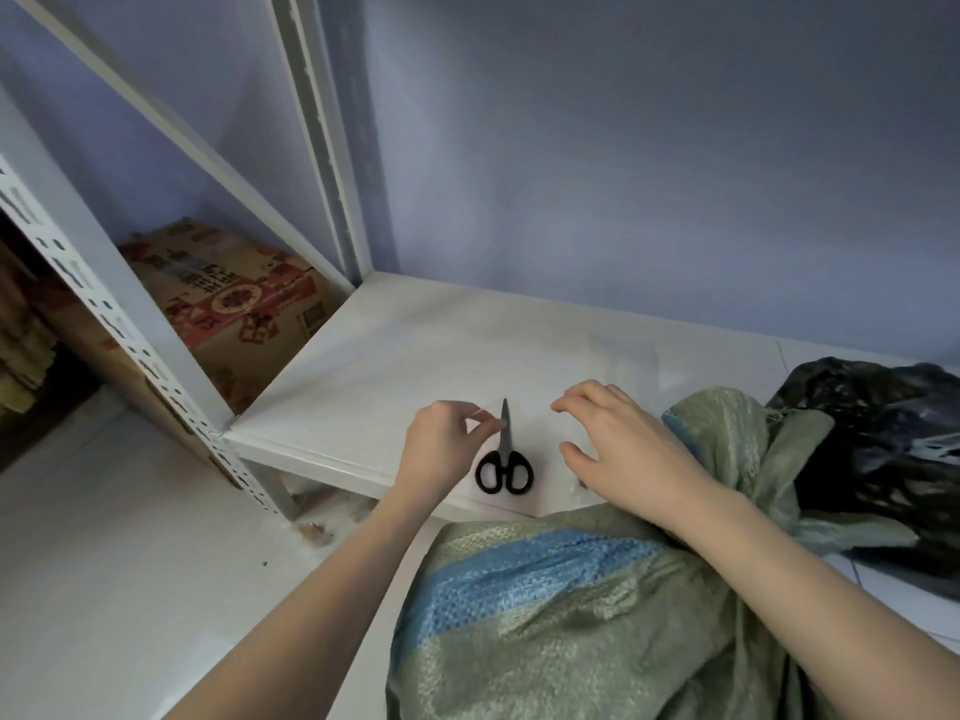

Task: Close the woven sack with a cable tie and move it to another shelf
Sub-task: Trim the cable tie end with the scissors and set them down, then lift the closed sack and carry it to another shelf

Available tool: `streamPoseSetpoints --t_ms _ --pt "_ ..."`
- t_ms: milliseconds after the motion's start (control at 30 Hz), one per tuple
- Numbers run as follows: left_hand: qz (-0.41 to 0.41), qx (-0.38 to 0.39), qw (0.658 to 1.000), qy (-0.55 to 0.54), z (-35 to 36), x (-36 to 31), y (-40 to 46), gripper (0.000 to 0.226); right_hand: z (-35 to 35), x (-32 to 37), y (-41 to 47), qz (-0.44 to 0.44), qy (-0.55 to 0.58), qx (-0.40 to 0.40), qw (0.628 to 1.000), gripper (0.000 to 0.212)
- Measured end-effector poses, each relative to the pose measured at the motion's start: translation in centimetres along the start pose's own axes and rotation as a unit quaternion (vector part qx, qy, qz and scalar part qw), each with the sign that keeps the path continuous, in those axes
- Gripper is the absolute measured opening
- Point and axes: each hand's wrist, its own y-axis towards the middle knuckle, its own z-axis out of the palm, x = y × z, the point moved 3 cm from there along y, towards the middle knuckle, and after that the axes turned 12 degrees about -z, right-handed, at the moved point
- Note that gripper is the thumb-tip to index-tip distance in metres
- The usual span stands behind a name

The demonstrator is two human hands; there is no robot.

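Note:
A green woven sack (571, 615) with a blue stripe lies in front of me, its gathered neck (753, 459) resting by the right end of the low white shelf (395, 356). My left hand (441, 449) pinches thumb and forefinger on the pale edge of a clear plastic bag (540, 433) that lies flat on the shelf. My right hand (623, 444) hovers over the same bag with fingers spread, holding nothing. I cannot make out a cable tie. Black-handled scissors (505, 467) lie shut on the shelf between my hands.
A black plastic bag (878, 449) lies on the floor to the right of the sack. A printed cardboard box (234, 304) stands behind the perforated shelf upright (114, 324) at the left. White floor tiles (130, 589) spread at the lower left.

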Motion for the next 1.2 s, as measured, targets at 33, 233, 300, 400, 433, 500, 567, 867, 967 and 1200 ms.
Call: streamPoseSetpoints --t_ms 33,233,300,400,433,500,567,867,967,1200 --pt "0.017 0.003 1.000 -0.006 -0.7 -0.9 -0.4 0.020 -0.7 0.2 -0.2 0.001 0.004 -0.017 1.000 0.043" --pt "0.107 0.030 0.994 -0.014 -3.6 -6.9 -4.3 0.021 -6.3 1.9 -2.5 0.010 0.022 -0.117 0.993 0.044" --pt "0.132 0.038 0.990 -0.009 -4.0 -9.0 -5.6 0.022 -8.3 2.4 -4.0 0.013 0.021 -0.146 0.989 0.041" --pt "0.172 0.054 0.983 0.017 -3.8 -12.0 -7.7 0.021 -10.8 2.5 -6.6 0.021 0.015 -0.179 0.984 0.027" --pt "0.182 0.059 0.981 0.027 -3.5 -13.0 -8.4 0.021 -11.6 2.5 -7.6 0.024 0.018 -0.193 0.981 0.022" --pt "0.203 0.067 0.976 0.041 -2.7 -14.9 -9.8 0.022 -12.6 2.1 -9.6 0.032 0.020 -0.227 0.973 0.012" --pt "0.228 0.078 0.969 0.048 -1.8 -16.7 -11.2 0.022 -13.3 1.4 -11.7 0.047 0.012 -0.247 0.968 0.008" --pt "0.301 0.083 0.950 -0.024 3.3 -22.4 -15.2 0.028 -15.1 -5.3 -19.7 0.172 0.016 -0.324 0.930 0.012" --pt "0.287 0.058 0.955 -0.047 5.2 -23.8 -14.7 0.008 -16.0 -8.1 -21.3 0.214 0.024 -0.343 0.914 0.011" --pt "0.313 0.069 0.947 -0.015 10.5 -27.2 -12.8 0.007 -15.3 -13.4 -22.9 0.253 0.026 -0.391 0.884 0.011"
